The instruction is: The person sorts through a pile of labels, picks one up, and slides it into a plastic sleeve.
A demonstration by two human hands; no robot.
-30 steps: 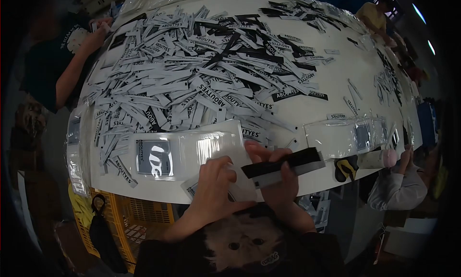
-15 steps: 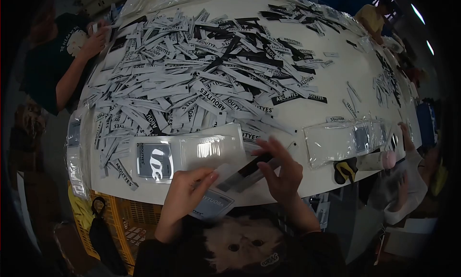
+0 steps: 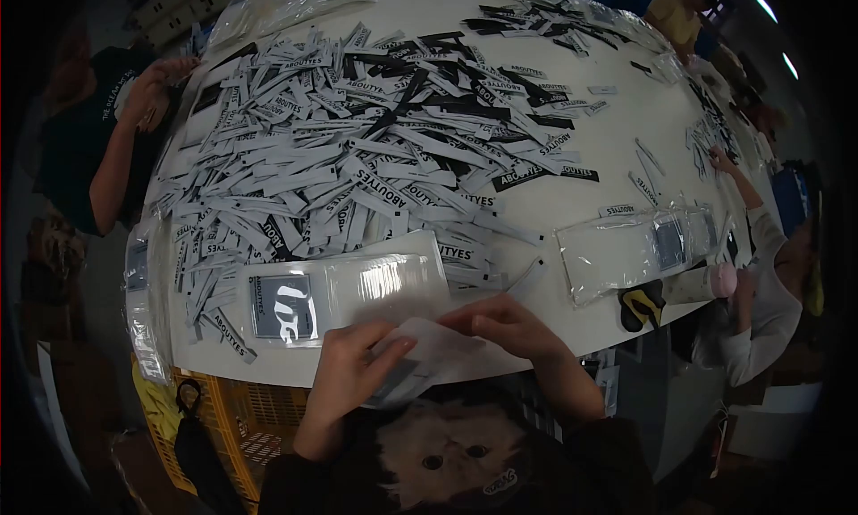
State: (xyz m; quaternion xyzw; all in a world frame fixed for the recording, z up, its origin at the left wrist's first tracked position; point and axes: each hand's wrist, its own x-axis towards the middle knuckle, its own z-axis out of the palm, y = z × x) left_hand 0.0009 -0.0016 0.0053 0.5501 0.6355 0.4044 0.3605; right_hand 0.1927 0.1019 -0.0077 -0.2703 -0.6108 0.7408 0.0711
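In front of my chest, my left hand [image 3: 353, 363] pinches a clear plastic bag [image 3: 416, 350] at its left side. The bag is tilted, and its lower part hangs blurred over the table's near edge. My right hand [image 3: 509, 327] reaches in from the right with fingers closed at the bag's upper edge. Whatever lies between those fingertips and inside the bag is hard to make out. Just beyond my hands, a flat clear bag [image 3: 375, 278] with a grey printed card [image 3: 284, 305] lies on the table.
A big pile of white and black printed strips [image 3: 357, 149] covers the white table [image 3: 617, 149]. Another clear bag [image 3: 608, 256], yellow-and-black scissors [image 3: 640, 308] and a pink-capped bottle [image 3: 706, 284] lie right. Co-workers sit left and right. A yellow crate [image 3: 241, 417] stands below.
My right hand has moved left and down to the bag, and the dark strip near it no longer shows. The bag has tilted. The right co-worker's arm now reaches farther over the table.
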